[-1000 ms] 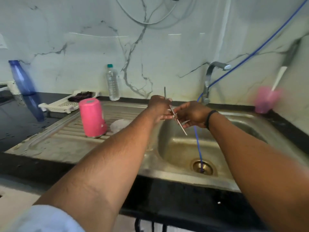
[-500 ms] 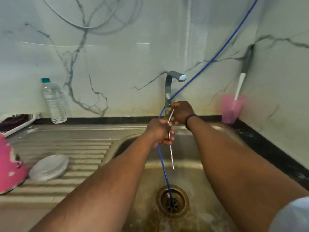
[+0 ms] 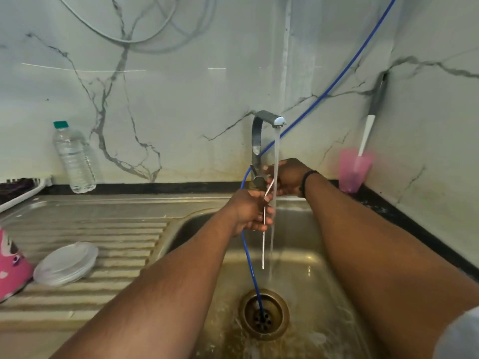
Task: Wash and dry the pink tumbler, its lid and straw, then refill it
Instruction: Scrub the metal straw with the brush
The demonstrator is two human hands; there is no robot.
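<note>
Steel straw (image 3: 263, 244) is getting rinsed under the running tap (image 3: 269, 119), gripped in the left hand (image 3: 248, 213) with the right hand (image 3: 287, 177) pinching its top, while tumbler (image 3: 10, 268) and lid (image 3: 66, 263) are sitting washed-looking on the left drainboard (image 3: 116, 229), drying and refilling still pending.

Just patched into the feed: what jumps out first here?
Dead centre, water pours from the tap while the left hand grips a metal straw beside the stream, over the basin. The right hand is at the tap's base. On the drainboard at left lie the pink tumbler and its clear lid.
</note>
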